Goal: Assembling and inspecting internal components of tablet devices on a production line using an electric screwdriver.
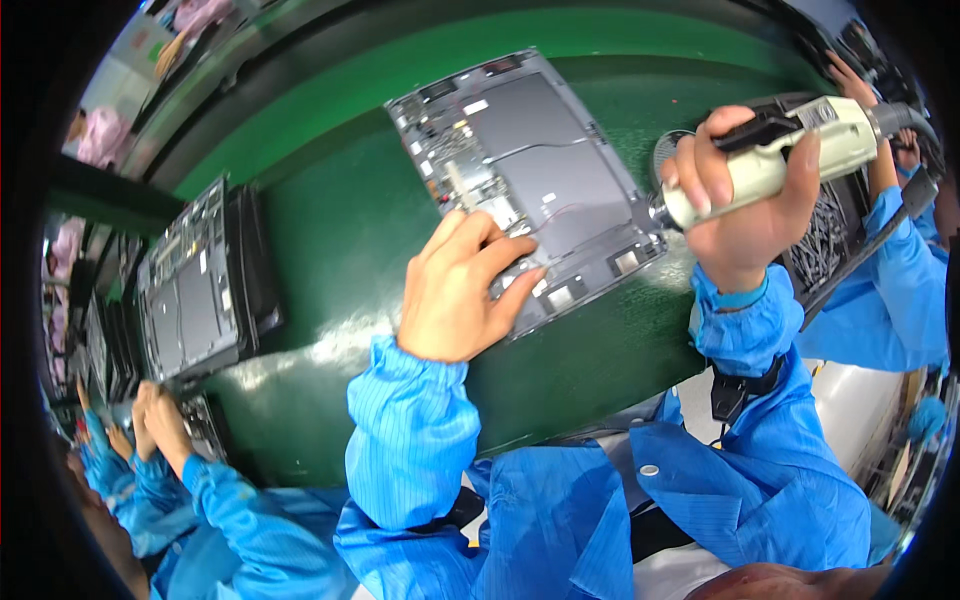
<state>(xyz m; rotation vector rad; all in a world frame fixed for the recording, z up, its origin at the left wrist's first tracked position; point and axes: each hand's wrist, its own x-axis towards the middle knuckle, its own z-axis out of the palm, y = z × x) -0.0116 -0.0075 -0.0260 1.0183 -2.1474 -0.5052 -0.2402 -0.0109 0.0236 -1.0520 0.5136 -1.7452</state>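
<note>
An opened laptop base (540, 130) lies tilted on the green bench, its circuit board and grey battery exposed. My left hand (455, 285) rests on the board near its front edge, thumb and index drawn together in a pinch; whatever is between them is too small to tell. My right hand (745, 215) is wrapped round a cream electric screwdriver (770, 170) with a black lever. The tool lies nearly level, its metal tip at the laptop's right corner. Whether the tip sits on a screw cannot be seen.
On the left, more opened laptop bases (185, 285) stand stacked. Behind my right hand is a black tray (825, 235) of small dark metal parts, beside a round dish (668, 150). A cable (900, 120) trails from the screwdriver. Co-workers' hands (160, 425) are at both sides.
</note>
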